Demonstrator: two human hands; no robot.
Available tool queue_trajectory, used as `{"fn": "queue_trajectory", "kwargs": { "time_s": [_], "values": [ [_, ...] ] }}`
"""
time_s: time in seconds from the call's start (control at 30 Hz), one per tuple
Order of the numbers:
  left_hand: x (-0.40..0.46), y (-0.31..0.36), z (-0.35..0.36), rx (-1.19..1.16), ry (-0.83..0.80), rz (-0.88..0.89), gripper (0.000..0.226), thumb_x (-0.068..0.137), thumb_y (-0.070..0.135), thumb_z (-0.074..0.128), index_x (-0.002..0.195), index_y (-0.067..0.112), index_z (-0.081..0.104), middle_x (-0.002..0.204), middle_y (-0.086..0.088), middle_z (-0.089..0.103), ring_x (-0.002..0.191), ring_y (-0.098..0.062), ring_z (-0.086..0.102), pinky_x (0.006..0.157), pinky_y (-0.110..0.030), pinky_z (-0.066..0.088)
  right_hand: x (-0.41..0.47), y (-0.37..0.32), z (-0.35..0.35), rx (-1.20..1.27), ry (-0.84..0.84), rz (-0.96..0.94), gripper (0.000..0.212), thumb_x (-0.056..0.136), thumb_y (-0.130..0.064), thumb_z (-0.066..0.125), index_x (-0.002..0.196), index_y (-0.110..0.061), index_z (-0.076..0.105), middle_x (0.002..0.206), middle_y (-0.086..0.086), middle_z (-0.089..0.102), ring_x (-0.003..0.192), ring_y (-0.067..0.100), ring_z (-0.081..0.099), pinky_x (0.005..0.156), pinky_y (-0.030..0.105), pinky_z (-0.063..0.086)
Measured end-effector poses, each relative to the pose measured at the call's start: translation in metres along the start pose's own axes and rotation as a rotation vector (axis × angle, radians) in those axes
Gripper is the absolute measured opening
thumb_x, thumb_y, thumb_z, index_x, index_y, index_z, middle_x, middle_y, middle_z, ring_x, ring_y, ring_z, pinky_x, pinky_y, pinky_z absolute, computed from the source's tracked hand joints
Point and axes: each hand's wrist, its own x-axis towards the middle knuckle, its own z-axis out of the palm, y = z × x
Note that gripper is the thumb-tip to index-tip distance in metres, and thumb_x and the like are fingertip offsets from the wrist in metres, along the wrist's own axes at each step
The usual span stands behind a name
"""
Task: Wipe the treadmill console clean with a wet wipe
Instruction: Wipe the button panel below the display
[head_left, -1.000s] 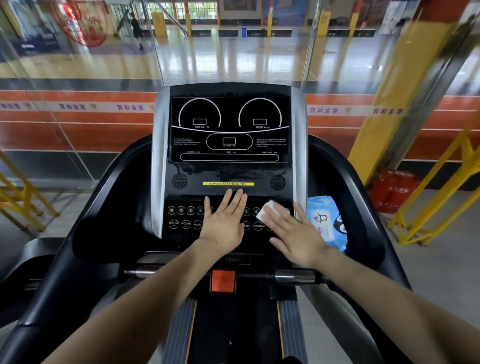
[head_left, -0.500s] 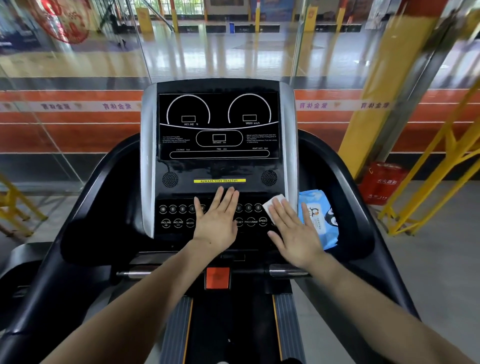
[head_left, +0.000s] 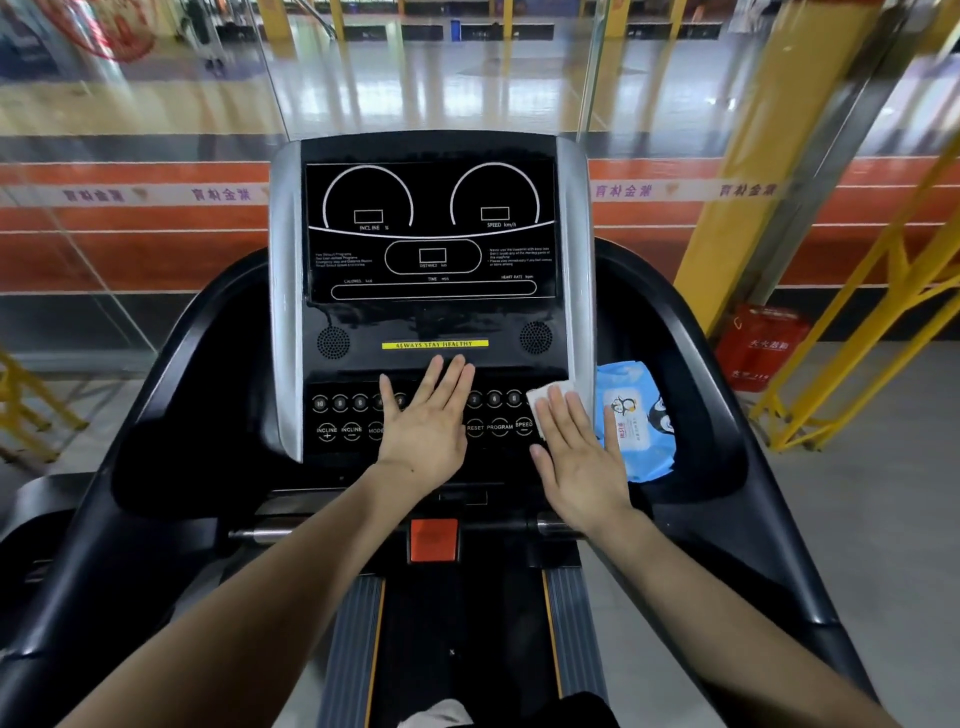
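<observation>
Black treadmill console (head_left: 431, 322) w/ silver side trim stands in front of a glass wall looking onto a shiny gym floor, yellow posts to its right. Left hand (head_left: 423, 431) lies flat mid-keypad, fingers straight & slightly spread, hiding some buttons; small screen text is too blurry to read. Right hand (head_left: 579, 462), fingers straight & close together, presses a white wet wipe (head_left: 545, 397) on the keypad's right edge, mostly covering it; blue wipes pack (head_left: 631, 421) sits just right of the console.
</observation>
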Motion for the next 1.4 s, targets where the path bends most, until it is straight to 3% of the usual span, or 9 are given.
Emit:
{"fn": "queue_trajectory", "kwargs": {
  "time_s": [0.2,0.33,0.5,0.67,0.8,0.87,1.0,1.2,1.4],
  "values": [
    [0.001,0.000,0.003,-0.009,0.007,-0.001,0.079,0.107,0.032,0.039,0.165,0.025,-0.015,0.173,0.010,-0.021,0.158,-0.016,-0.024,0.121,-0.075,-0.006,-0.033,0.003,0.017,-0.050,0.043,-0.059,0.060,0.106,-0.031,0.033,0.165,-0.019,0.029,0.174,0.000,0.023,0.162,0.020,0.017,0.130,0.057,0.014],
    [0.001,0.002,0.002,-0.052,0.000,0.005,0.079,0.107,0.033,0.040,0.166,0.025,-0.012,0.173,0.011,-0.021,0.158,-0.016,-0.024,0.122,-0.074,-0.004,-0.028,-0.003,0.018,-0.044,0.050,-0.145,0.061,0.106,-0.028,0.037,0.165,-0.018,0.029,0.174,-0.001,0.022,0.162,0.020,0.015,0.131,0.056,0.004],
    [-0.002,-0.003,-0.002,-0.032,0.014,0.032,0.076,0.108,0.030,0.039,0.166,0.026,-0.010,0.173,0.012,-0.019,0.159,-0.013,-0.021,0.121,-0.073,-0.008,-0.013,-0.017,0.011,-0.062,-0.030,-0.338,0.065,0.106,-0.028,0.041,0.167,-0.022,0.021,0.175,-0.006,0.014,0.163,0.015,0.004,0.130,0.058,0.003],
    [-0.005,-0.010,-0.006,-0.006,0.002,0.061,0.076,0.108,0.028,0.038,0.166,0.025,-0.011,0.172,0.011,-0.022,0.158,-0.013,-0.023,0.122,-0.072,-0.008,-0.029,0.020,0.003,-0.096,0.018,-0.322,0.060,0.103,-0.027,0.038,0.163,-0.025,0.035,0.173,-0.007,0.024,0.162,0.013,0.014,0.129,0.059,0.010],
    [-0.023,-0.019,0.004,-0.068,0.070,0.054,0.074,0.105,0.026,0.045,0.168,0.021,0.005,0.175,0.004,-0.015,0.160,-0.017,-0.017,0.125,-0.069,-0.004,-0.024,0.022,0.002,-0.127,0.005,-0.390,0.060,0.103,-0.028,0.035,0.163,-0.022,0.036,0.172,-0.004,0.027,0.162,0.019,0.017,0.130,0.056,0.004],
    [-0.035,-0.027,0.011,-0.090,0.114,0.023,0.071,0.102,0.024,0.048,0.166,0.021,0.016,0.176,0.000,-0.007,0.161,-0.019,-0.014,0.126,-0.067,-0.002,-0.014,0.011,0.002,-0.148,-0.014,-0.438,0.061,0.103,-0.027,0.036,0.164,-0.021,0.033,0.173,-0.002,0.025,0.162,0.021,0.017,0.130,0.055,-0.002],
    [-0.055,-0.044,0.020,-0.127,0.214,-0.048,0.068,0.098,0.019,0.055,0.162,0.018,0.031,0.176,-0.004,0.008,0.162,-0.023,-0.003,0.128,-0.064,0.004,0.010,-0.016,0.002,-0.129,-0.050,-0.550,0.065,0.100,-0.021,0.038,0.164,-0.020,0.032,0.174,-0.001,0.022,0.162,0.022,0.015,0.130,0.054,-0.001],
    [-0.084,-0.072,0.028,-0.154,0.240,-0.186,0.066,0.096,0.017,0.058,0.159,0.015,0.037,0.175,-0.005,0.015,0.162,-0.024,0.002,0.126,-0.067,0.010,0.050,-0.069,0.002,-0.148,-0.087,-0.736,0.066,0.101,-0.021,0.050,0.164,-0.023,0.032,0.174,-0.002,0.019,0.162,0.022,0.014,0.130,0.055,0.000],
    [-0.115,-0.109,0.037,-0.135,0.202,-0.340,0.069,0.094,0.018,0.057,0.159,0.016,0.034,0.174,-0.008,0.016,0.162,-0.027,0.003,0.126,-0.068,0.011,0.081,-0.133,0.006,-0.232,-0.141,-0.854,0.068,0.104,-0.022,0.044,0.167,-0.023,0.020,0.175,-0.002,0.003,0.161,0.021,-0.006,0.127,0.053,-0.020]
  ]
}}
